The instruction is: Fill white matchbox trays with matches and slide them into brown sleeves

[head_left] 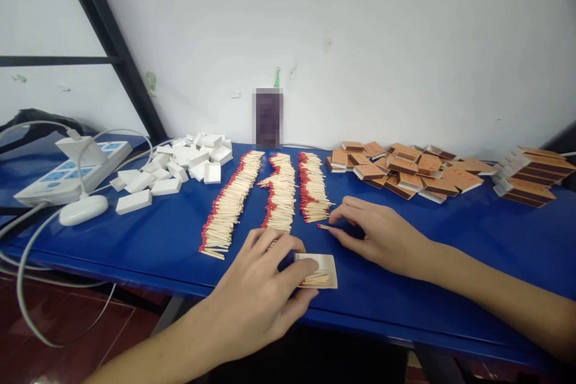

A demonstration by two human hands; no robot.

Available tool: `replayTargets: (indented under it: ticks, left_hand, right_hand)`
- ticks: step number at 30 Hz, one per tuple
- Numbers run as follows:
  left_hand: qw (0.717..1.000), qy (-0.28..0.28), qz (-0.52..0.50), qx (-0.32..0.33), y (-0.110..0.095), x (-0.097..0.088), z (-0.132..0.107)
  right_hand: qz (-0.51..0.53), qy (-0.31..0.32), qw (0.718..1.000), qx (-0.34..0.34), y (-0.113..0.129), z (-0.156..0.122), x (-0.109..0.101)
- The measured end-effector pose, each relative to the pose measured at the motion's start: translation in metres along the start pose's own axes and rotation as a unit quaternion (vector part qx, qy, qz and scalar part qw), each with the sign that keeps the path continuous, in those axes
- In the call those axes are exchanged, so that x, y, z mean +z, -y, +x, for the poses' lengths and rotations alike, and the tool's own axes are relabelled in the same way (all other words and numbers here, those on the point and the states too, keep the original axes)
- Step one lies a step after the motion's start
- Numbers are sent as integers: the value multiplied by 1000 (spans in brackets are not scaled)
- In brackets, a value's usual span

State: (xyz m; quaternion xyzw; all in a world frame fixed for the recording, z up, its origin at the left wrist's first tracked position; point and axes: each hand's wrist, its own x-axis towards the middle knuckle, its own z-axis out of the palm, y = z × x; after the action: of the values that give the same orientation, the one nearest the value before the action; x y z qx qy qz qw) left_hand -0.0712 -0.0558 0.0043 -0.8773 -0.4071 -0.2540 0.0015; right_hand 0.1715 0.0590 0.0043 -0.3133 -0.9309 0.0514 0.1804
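My left hand grips a white matchbox tray near the front edge of the blue table. Several matches lie inside the tray, partly covered by my fingers. Beyond it, my right hand pinches one red-headed match between thumb and finger, low over the tabletop. Just past those fingertips ends the right row of matches. A middle row runs up to my left hand, which hides its near end. Farther left is a third, slanting row.
White empty trays are heaped at the back left, beside a power strip with cables and a white oval device. Orange-brown matchbox sleeves pile up at the back right, with stacked ones farther right. A white wall stands behind.
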Motion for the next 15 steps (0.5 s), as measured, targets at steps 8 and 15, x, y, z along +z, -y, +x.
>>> replayTargets:
  ticks: [8, 15]
  left_hand:
    - [1000, -21, -13, 1, 0, 1, -2]
    - [998, -48, -25, -42, -1, 3, -1]
  right_hand:
    - [39, 58, 998, -12, -1, 0, -6]
    - [69, 10, 997, -44, 25, -3, -16]
